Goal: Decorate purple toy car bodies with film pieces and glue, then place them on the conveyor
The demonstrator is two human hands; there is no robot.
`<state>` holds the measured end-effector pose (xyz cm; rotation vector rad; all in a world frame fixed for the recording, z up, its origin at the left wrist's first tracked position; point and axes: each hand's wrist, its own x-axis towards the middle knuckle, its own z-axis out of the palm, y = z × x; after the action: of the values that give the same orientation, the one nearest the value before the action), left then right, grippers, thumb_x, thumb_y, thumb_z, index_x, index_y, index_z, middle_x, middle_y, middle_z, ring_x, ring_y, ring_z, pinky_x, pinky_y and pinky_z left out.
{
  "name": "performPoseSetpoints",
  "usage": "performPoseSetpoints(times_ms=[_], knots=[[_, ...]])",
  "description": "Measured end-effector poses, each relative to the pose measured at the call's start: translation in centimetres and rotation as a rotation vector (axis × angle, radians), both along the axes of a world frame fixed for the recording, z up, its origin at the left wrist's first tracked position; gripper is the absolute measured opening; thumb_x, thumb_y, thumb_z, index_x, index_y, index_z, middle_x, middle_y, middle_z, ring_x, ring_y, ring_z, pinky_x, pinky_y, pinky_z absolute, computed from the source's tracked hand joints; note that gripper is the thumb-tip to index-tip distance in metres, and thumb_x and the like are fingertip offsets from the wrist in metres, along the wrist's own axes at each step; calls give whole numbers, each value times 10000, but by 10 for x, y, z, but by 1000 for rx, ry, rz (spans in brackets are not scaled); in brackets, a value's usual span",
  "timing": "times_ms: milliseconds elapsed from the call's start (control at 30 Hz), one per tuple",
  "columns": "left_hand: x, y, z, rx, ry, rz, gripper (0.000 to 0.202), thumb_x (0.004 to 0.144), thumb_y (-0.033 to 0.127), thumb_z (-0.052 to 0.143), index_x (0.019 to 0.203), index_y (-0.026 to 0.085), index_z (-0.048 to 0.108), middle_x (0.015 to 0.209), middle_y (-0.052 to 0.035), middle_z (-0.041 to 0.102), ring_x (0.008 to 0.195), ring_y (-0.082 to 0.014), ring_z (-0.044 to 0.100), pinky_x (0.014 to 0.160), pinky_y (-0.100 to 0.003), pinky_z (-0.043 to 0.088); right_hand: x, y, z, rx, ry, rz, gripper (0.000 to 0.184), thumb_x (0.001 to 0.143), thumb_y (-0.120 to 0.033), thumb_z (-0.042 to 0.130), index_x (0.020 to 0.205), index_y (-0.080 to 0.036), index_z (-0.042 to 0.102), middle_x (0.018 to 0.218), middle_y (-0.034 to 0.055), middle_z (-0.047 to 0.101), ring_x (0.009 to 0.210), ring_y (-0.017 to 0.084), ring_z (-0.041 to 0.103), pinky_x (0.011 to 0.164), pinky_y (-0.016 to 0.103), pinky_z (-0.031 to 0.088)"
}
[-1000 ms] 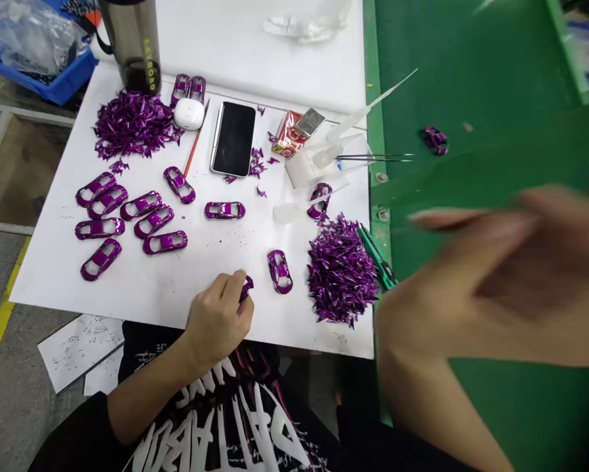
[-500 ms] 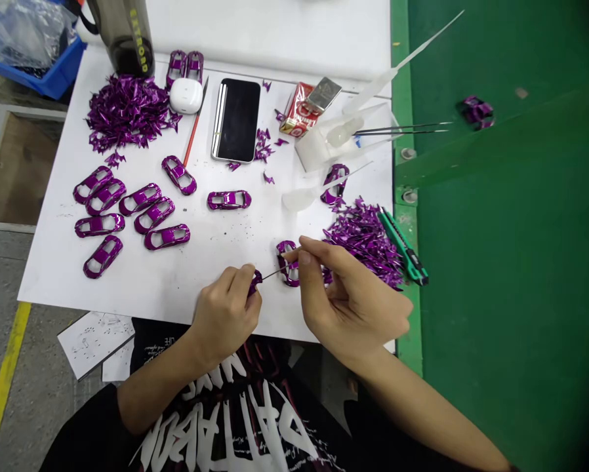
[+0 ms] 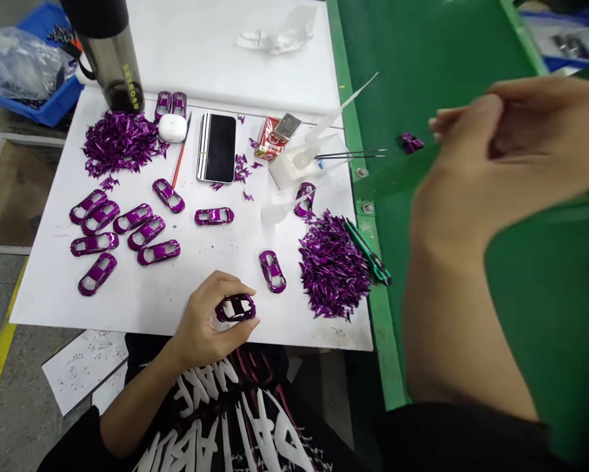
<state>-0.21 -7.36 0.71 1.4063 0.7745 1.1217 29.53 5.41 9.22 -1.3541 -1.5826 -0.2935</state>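
1. The left hand (image 3: 206,322) made a C shape, thumb and fingers parted by the width of a purple car shell (image 3: 239,307); they held it along its near and far sides.
2. That shell sat at the near edge of a white board (image 3: 191,282); its long axis ran left to right, roughly parallel to that edge; one end faced the palm, the other pointed right; which end was the nose could not be told.
3. The right hand (image 3: 491,144) was raised over a green surface (image 3: 560,328), fingers bent towards the thumb; whether they held anything could not be told.
4. Just right of the left fingertips lay a lone shell (image 3: 273,271), pointing away at a slant; farther right was a heap of purple pieces (image 3: 331,269), a green cutter (image 3: 368,252) beside it.
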Motion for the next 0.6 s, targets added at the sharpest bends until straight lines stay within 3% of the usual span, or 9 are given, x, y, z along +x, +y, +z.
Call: performPoseSetpoints(times_ms=[100, 167, 267, 333, 433, 467, 500, 533, 600], knots=[[-8, 1, -6, -90, -170, -48, 438, 866, 128, 807, 1267, 281, 718, 1077, -38, 655, 971, -145, 636, 882, -265, 532, -21, 33, -10, 172, -35, -60, 154, 999, 10, 582, 1030, -110, 674, 821, 47, 716, 754, 220, 756, 643, 294, 570], [-12, 1, -11, -149, -286, -82, 491, 879, 135, 808, 1324, 323, 715, 1125, -38, 707, 1080, -160, 657, 982, -277, 517, -28, 43, -15, 37, -33, -116, 206, 1016, 63, 580, 1068, -120, 661, 878, 86, 737, 795, 193, 753, 696, 286, 607], [-16, 2, -14, -265, -507, -127, 428, 923, 177, 778, 1318, 334, 722, 1194, -31, 755, 1183, -179, 681, 1060, -307, 515, -32, 41, -14, -338, -90, -151, 183, 1090, -29, 621, 1097, -200, 688, 970, 73, 756, 867, 197, 736, 854, 334, 618], [-17, 3, -14, -355, -650, -151, 364, 940, 192, 763, 1273, 334, 730, 1228, -15, 760, 1226, -191, 686, 1113, -357, 510, -39, 22, -7, -399, -136, -116, 176, 1147, -150, 588, 1090, -233, 732, 994, 60, 759, 918, 242, 733, 888, 386, 611], [-15, 5, -12, -452, -734, -137, 313, 909, 203, 801, 1192, 313, 725, 1213, -5, 772, 1240, -208, 693, 1167, -436, 484, -65, -32, 5, -172, -85, -120, 356, 1211, -303, 433, 1121, -246, 773, 1011, 69, 748, 958, 297, 733, 853, 441, 604], [-14, 5, -12, -473, -727, -112, 310, 888, 218, 825, 1168, 299, 720, 1195, -11, 777, 1230, -218, 700, 1168, -458, 485, -76, -54, 8, -195, -69, -99, 391, 1218, -339, 409, 1102, -266, 775, 941, 56, 741, 872, 286, 738, 791, 436, 602], [-13, 5, -11, -489, -710, -79, 320, 863, 240, 851, 1149, 286, 716, 1176, -20, 782, 1214, -229, 709, 1157, -472, 494, -87, -76, 10, -282, -118, 63, 381, 1215, -378, 433, 1062, -285, 769, 875, 32, 736, 772, 268, 736, 662, 402, 599], [-12, 5, -11, -502, -684, -41, 338, 839, 266, 875, 1136, 273, 713, 1157, -30, 787, 1192, -238, 720, 1141, -479, 509, -98, -95, 10, -401, -156, 253, 334, 1204, -429, 472, 1091, -288, 753, 911, 23, 745, 757, 263, 740, 632, 387, 609], [-11, 5, -11, -510, -619, 16, 374, 806, 331, 902, 1120, 250, 716, 1120, -52, 793, 1138, -255, 742, 1104, -483, 540, -118, -125, 6, -563, -175, 508, 285, 1184, -469, 530, 1222, -242, 698, 1036, 58, 742, 838, 271, 748, 680, 370, 648]])
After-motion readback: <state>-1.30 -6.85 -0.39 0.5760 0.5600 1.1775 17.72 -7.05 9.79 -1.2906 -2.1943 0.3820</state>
